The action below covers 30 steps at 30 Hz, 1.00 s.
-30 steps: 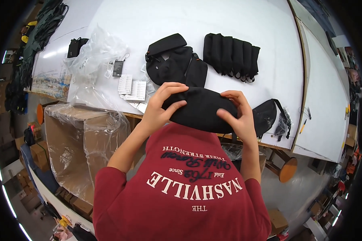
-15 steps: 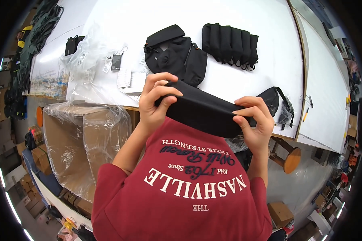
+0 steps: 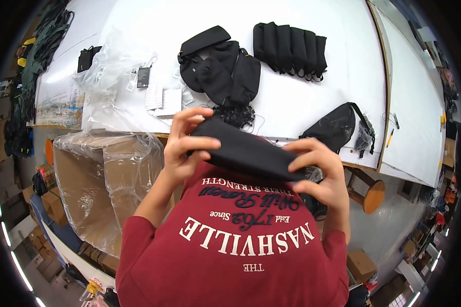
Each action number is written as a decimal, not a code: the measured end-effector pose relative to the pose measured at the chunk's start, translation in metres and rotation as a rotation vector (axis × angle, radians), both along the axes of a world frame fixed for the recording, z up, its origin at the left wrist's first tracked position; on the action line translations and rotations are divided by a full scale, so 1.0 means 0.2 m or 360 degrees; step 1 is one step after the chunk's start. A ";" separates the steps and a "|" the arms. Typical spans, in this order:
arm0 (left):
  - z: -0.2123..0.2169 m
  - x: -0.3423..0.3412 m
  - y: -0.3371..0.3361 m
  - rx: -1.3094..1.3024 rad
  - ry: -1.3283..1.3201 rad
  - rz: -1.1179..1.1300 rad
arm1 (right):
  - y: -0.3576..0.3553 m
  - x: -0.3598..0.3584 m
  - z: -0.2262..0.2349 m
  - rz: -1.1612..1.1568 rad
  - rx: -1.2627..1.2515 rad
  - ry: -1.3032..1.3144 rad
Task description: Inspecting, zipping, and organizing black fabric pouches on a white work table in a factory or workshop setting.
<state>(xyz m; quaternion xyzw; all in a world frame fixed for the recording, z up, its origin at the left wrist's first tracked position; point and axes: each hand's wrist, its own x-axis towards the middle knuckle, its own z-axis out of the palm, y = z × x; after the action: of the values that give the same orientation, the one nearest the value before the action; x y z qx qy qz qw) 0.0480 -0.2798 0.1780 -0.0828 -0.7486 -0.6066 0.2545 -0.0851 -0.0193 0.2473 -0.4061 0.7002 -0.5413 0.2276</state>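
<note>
Upside-down letters (image 3: 248, 239) and numerals (image 3: 251, 219) on maroon shirt (image 3: 235, 286), apparently fine print (image 3: 154, 96) on white papers (image 3: 171, 104)

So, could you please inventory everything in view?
Folded pouch: 1, black, in hand
Bag pile: 1, black, table centre
Pouch row: about six, black, right of pile
Strapped bag: 1, black, table's near right
Cord tangle: 1, black, beyond pouch
Hang tag: 1, black, left of pile
Paper sheets: several, white, near hang tag
Small case: 1, black, far left
Plastic sheeting: uncounted, clear, left
Cardboard boxes: several, brown, lower left and right
Slim tool: 1, yellow, right
Worktable: 1, white, upper half
T-shirt: 1, maroon, bottom
Left hand, right hand: 2, bare, on pouch
</note>
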 end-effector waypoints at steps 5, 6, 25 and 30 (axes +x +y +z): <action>0.19 0.15 -0.06 0.0371 -0.0489 -0.0577 | 0.03 0.11 0.08 -0.0120 0.0274 -0.1000; 0.25 0.17 -0.02 0.0502 -0.0669 -0.0408 | 0.01 0.10 0.13 -0.0088 0.0389 -0.1039; 0.28 0.05 -0.04 0.0786 -0.1681 -0.0388 | -0.02 -0.05 0.01 0.0136 0.0705 -0.0359; 0.15 0.01 -0.10 0.1122 -0.1579 -0.0343 | -0.04 -0.09 -0.08 -0.0064 -0.0011 -0.1224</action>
<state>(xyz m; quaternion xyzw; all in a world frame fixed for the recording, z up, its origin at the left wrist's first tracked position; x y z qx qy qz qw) 0.0504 -0.2993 0.2084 0.2230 -0.5196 -0.8061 -0.1747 -0.1041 -0.0277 0.2313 -0.1603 0.5698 -0.6608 0.4614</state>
